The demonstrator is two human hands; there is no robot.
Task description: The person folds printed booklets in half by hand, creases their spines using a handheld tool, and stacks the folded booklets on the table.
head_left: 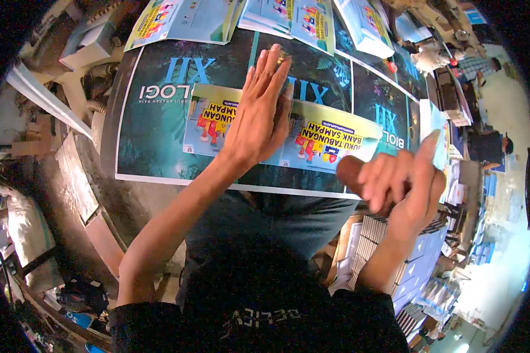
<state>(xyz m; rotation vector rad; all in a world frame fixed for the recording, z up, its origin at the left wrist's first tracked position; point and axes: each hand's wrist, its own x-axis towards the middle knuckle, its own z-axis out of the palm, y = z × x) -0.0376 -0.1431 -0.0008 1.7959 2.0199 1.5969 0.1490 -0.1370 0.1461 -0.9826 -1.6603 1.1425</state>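
My left hand lies flat, fingers stretched forward and close together, across the middle of a yellow-and-blue printed cover sheet. Upside down to me, the sheet shows cartoon figures at both ends; its middle is hidden under the hand. My right hand is curled round a brown, round-ended object that looks like a short smooth rod, its thumb sticking out. It is over the sheet's right end, a little blurred; whether the object touches the paper I cannot tell. Large dark printed sheets cover the work surface underneath.
Along the far edge lie stacks of similar booklets, with a thick pile to the right. Bundled book stacks stand low on my right. A white sack is at the left. Other people are farther off to the right.
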